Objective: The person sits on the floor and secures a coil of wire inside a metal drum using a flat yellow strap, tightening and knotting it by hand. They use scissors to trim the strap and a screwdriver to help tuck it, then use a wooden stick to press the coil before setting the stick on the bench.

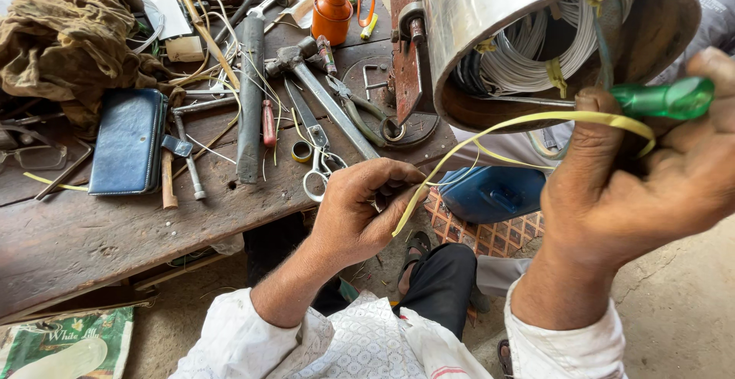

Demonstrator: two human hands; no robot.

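Yellow tape strip (pixel 490 130): thin, limp, light, likely slippery; strung from left hand (pixel 360 210) up to metal motor housing (pixel 536 34), across white wire coils (pixel 521 65). Best gripped near its ends, kept taut. Left fingers (pixel 398 184) pinched together on lower end. Right hand (pixel 651 172) clamped around green-handled screwdriver (pixel 666 97). Beyond, on worktop (pixel 76 233): scissors (pixel 318 168), hammer (pixel 306 65).

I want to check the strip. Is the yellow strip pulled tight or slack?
Slack: the yellow strip curves loosely between left hand and right hand.
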